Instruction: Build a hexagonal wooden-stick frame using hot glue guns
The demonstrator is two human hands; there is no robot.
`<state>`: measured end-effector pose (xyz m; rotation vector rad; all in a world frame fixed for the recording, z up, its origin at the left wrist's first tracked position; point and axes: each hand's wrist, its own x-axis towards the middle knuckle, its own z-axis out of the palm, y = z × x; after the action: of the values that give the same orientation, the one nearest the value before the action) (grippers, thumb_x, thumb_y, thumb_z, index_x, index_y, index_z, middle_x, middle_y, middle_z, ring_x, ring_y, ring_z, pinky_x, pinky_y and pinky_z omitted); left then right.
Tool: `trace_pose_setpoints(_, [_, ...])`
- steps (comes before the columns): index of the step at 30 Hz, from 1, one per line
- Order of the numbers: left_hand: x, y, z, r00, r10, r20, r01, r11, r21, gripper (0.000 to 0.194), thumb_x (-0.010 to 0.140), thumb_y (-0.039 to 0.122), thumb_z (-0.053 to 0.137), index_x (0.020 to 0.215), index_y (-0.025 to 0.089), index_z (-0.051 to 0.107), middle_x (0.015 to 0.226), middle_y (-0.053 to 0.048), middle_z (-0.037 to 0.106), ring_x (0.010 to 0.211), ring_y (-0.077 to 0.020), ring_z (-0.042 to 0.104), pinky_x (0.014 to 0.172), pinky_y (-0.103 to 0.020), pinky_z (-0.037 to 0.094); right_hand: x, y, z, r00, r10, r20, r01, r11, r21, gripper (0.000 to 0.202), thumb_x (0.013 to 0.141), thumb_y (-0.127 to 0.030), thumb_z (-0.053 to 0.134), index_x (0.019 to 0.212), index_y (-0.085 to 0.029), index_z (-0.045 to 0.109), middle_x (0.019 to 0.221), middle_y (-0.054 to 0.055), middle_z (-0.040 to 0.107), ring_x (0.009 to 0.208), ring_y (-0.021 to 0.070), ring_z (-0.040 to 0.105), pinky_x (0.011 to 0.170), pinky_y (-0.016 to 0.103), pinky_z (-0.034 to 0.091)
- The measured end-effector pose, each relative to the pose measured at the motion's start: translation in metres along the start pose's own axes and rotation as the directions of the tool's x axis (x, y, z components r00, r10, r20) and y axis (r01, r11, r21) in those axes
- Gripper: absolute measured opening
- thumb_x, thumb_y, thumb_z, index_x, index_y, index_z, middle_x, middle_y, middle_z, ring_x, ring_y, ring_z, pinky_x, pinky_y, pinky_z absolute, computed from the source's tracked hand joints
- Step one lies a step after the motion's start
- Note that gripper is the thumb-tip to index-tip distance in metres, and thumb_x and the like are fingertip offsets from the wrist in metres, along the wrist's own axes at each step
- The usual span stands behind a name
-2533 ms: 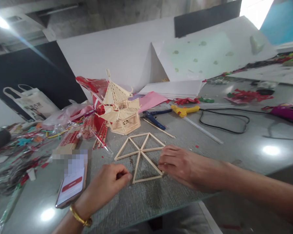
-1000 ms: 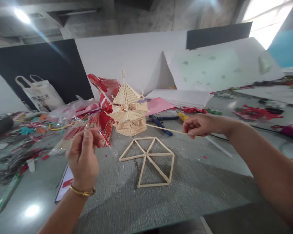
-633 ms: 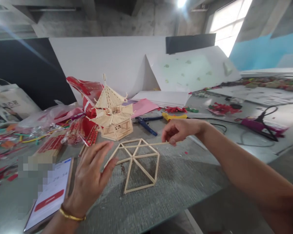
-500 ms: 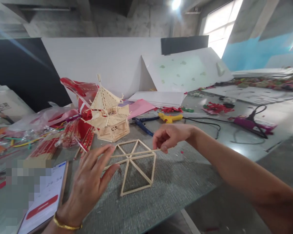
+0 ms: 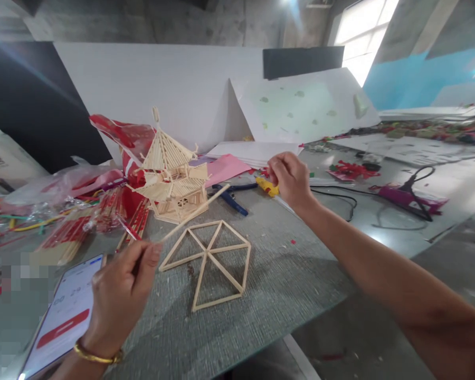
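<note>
A thin wooden stick point(image 5: 196, 212) slants up and to the right from the closed fingertips of my left hand point(image 5: 121, 295). It rises above a flat hexagonal frame of sticks with spokes point(image 5: 206, 253), which lies on the table. Farther back, my right hand point(image 5: 290, 179) is closed at the yellow glue gun point(image 5: 266, 186), covering part of it; the exact grip is hidden. Behind the frame stands a small pagoda model point(image 5: 174, 184) made of wooden sticks, with tiered roofs.
Blue-handled pliers point(image 5: 233, 202) lie beside the pagoda. A phone point(image 5: 63, 316) is at the left, near bundles of red-wrapped sticks point(image 5: 73, 232) and plastic bags. A black cable point(image 5: 340, 192) and a purple box point(image 5: 415, 200) sit at the right. The table edge point(image 5: 273, 345) runs in front.
My right hand has let go of the stick's end and moved up and back to the glue gun, which has turned. My left hand has closed on the stick, tilting it up off the frame.
</note>
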<state>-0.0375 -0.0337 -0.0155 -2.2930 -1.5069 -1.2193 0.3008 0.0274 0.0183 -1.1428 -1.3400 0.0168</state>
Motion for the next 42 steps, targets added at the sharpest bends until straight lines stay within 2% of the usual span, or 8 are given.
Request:
trace_pose_setpoints(7, [-0.001, 0.001, 0.005, 0.991, 0.049, 0.122, -0.052, 0.998, 0.027, 0.037, 0.089, 0.046, 0.045, 0.061, 0.022, 0.05, 0.044, 0.008, 0.044, 0.038, -0.009, 0.043, 0.045, -0.022, 0.028, -0.001, -0.019, -0.021, 0.891, -0.403, -0.211, 0.337, 0.896, -0.288, 0.017, 0.092, -0.03, 0.038, 0.101, -0.022, 0.05, 0.095, 0.008, 0.054, 0.085, 0.0184, 0.054, 0.077, 0.035, 0.047])
trace_pose_setpoints(11, [-0.002, 0.012, 0.009, 0.977, 0.094, 0.189, -0.094, 0.996, -0.01, 0.039, 0.09, 0.042, 0.043, 0.058, 0.02, 0.048, 0.045, 0.007, 0.047, 0.039, -0.0087, 0.047, 0.047, -0.021, 0.032, -0.017, -0.039, -0.016, 0.857, -0.515, -0.021, 0.478, 0.809, -0.341, 0.016, 0.092, -0.027, 0.04, 0.1, -0.022, 0.053, 0.095, 0.008, 0.057, 0.091, 0.0209, 0.054, 0.083, 0.039, 0.044])
trace_pose_setpoints(16, [-0.007, 0.02, 0.012, 0.959, 0.222, 0.178, -0.217, 0.975, -0.048, 0.036, 0.093, 0.035, 0.042, 0.062, 0.019, 0.051, 0.047, 0.006, 0.05, 0.041, -0.0082, 0.049, 0.046, -0.021, 0.032, -0.052, -0.058, 0.012, 0.565, -0.642, 0.518, 0.786, 0.611, -0.099, 0.021, 0.091, -0.028, 0.044, 0.104, -0.016, 0.056, 0.096, 0.009, 0.062, 0.089, 0.0205, 0.054, 0.079, 0.037, 0.042])
trace_pose_setpoints(22, [-0.011, 0.017, 0.017, 0.927, 0.355, 0.126, -0.35, 0.935, -0.059, 0.028, 0.094, 0.028, 0.042, 0.071, 0.018, 0.056, 0.057, 0.003, 0.058, 0.051, -0.0101, 0.056, 0.052, -0.022, 0.036, -0.064, -0.06, 0.017, 0.291, -0.567, 0.77, 0.826, 0.555, 0.096, 0.025, 0.095, -0.018, 0.036, 0.09, -0.014, 0.06, 0.067, 0.001, 0.056, 0.061, 0.0121, 0.047, 0.058, 0.026, 0.034])
trace_pose_setpoints(27, [-0.012, 0.02, 0.022, 0.905, 0.416, 0.084, -0.411, 0.909, -0.072, 0.028, 0.095, 0.025, 0.041, 0.073, 0.018, 0.056, 0.061, 0.001, 0.061, 0.054, -0.0124, 0.057, 0.054, -0.025, 0.037, -0.07, -0.064, 0.015, 0.273, -0.548, 0.791, 0.821, 0.561, 0.105, 0.026, 0.094, -0.012, 0.035, 0.106, -0.012, 0.058, 0.075, 0.003, 0.059, 0.068, 0.0137, 0.048, 0.062, 0.027, 0.036])
trace_pose_setpoints(32, [-0.01, 0.019, 0.016, 0.918, 0.388, 0.083, -0.368, 0.91, -0.189, 0.016, 0.094, 0.022, 0.044, 0.089, 0.018, 0.059, 0.076, -0.001, 0.064, 0.069, -0.0135, 0.06, 0.064, -0.025, 0.043, -0.063, -0.065, 0.01, 0.327, -0.516, 0.792, 0.792, 0.607, 0.068, 0.026, 0.093, -0.014, 0.038, 0.081, -0.013, 0.061, 0.078, 0.005, 0.057, 0.075, 0.0143, 0.049, 0.069, 0.027, 0.039])
trace_pose_setpoints(37, [-0.003, 0.003, 0.004, 0.992, 0.043, -0.122, -0.068, 0.976, -0.206, 0.017, 0.092, 0.029, 0.047, 0.099, 0.021, 0.06, 0.084, -0.002, 0.064, 0.079, -0.0167, 0.061, 0.073, -0.03, 0.045, -0.036, -0.063, -0.007, 0.572, -0.539, 0.618, 0.68, 0.734, 0.01, 0.02, 0.093, -0.021, 0.047, 0.087, -0.014, 0.065, 0.081, 0.006, 0.055, 0.076, 0.0136, 0.051, 0.07, 0.027, 0.041])
trace_pose_setpoints(42, [0.0, -0.004, 0.003, 0.957, -0.19, -0.221, 0.114, 0.942, -0.317, 0.015, 0.086, 0.037, 0.056, 0.089, 0.022, 0.059, 0.072, 0.002, 0.061, 0.063, -0.0147, 0.059, 0.063, -0.029, 0.045, -0.033, -0.061, -0.02, 0.517, -0.464, 0.719, 0.604, 0.793, 0.077, 0.019, 0.093, -0.021, 0.047, 0.091, -0.013, 0.064, 0.08, 0.005, 0.057, 0.078, 0.0135, 0.052, 0.072, 0.027, 0.041])
